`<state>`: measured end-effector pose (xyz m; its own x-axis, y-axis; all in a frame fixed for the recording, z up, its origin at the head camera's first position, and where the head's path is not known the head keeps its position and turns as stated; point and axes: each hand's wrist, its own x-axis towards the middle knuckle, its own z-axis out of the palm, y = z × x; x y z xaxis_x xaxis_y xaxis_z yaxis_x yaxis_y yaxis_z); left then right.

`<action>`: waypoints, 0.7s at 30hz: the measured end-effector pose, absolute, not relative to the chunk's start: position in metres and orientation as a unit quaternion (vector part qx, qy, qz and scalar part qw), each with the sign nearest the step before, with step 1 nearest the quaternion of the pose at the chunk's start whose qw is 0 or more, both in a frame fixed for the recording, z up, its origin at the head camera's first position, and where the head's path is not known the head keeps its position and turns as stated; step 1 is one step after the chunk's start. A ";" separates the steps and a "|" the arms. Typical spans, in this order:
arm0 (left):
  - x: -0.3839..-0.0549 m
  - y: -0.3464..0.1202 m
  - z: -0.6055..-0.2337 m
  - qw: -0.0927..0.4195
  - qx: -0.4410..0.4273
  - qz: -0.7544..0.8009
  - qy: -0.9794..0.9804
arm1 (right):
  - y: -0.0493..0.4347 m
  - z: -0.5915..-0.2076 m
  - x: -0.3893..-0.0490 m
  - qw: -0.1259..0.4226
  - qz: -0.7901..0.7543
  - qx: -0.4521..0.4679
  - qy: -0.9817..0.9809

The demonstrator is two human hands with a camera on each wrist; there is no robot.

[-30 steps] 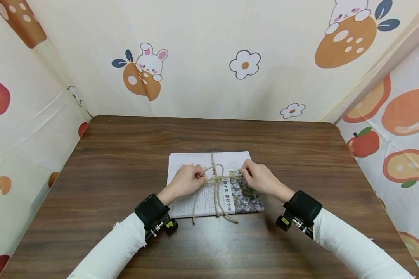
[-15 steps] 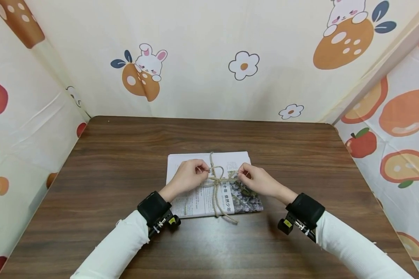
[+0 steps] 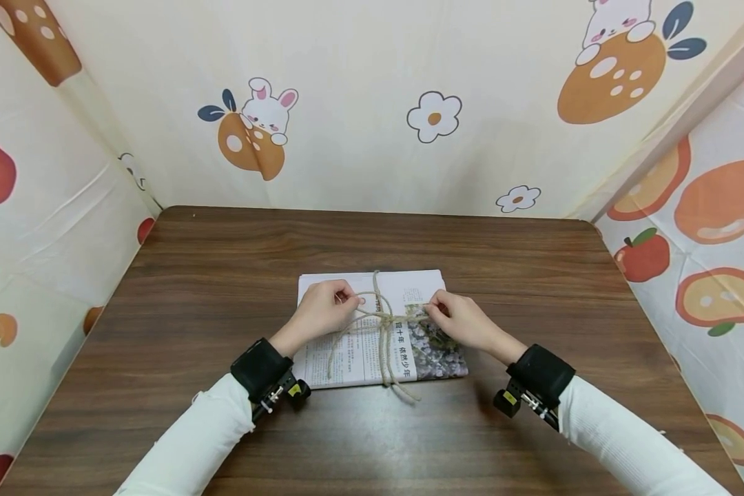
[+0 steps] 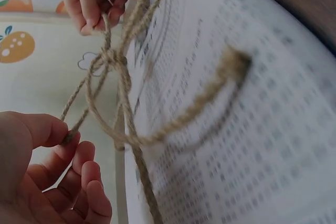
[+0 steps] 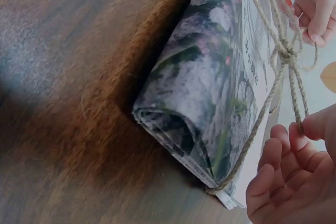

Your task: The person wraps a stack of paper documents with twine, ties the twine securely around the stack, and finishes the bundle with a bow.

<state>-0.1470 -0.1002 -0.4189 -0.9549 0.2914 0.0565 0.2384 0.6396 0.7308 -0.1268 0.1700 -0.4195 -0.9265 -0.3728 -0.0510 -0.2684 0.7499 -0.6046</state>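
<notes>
A folded stack of newspapers (image 3: pixel 347 365) lies on the table, bound crosswise with jute twine (image 3: pixel 385 351). The twine meets in a knot (image 4: pixel 113 59) over the middle of the stack. My left hand (image 3: pixel 325 306) pinches a twine loop between thumb and index finger, left of the knot. On the other side, my right hand (image 3: pixel 465 320) pinches a doubled strand, best seen in the right wrist view. One loose twine end (image 4: pixel 233 64) curves over the printed page in the left wrist view; other tails hang past the stack's near edge.
The brown wood-grain table (image 3: pixel 235 262) extends around the stack on all sides. Behind it rises a cream cloth wall (image 3: pixel 347 151) with rabbit and flower prints. A fruit-printed sheet (image 3: pixel 719 331) hangs at the right, another patterned sheet (image 3: pixel 56 262) at the left.
My left hand has shifted right, then back left, drawing the twine outward. A loose tail shows again on the left of the page. The right hand has moved only slightly.
</notes>
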 end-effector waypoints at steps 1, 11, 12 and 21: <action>-0.147 -0.102 -0.419 0.034 0.147 0.399 0.904 | 0.171 -0.420 -0.127 0.084 -0.305 -0.170 0.933; -0.152 -0.105 -0.425 0.029 0.152 0.395 0.906 | 0.176 -0.415 -0.132 0.077 -0.302 -0.125 0.942; -0.154 -0.105 -0.426 0.029 0.149 0.393 0.907 | 0.176 -0.415 -0.133 0.075 -0.301 -0.123 0.943; -0.162 -0.103 -0.436 0.062 0.135 0.379 0.913 | 0.177 -0.422 -0.145 0.073 -0.284 -0.145 0.945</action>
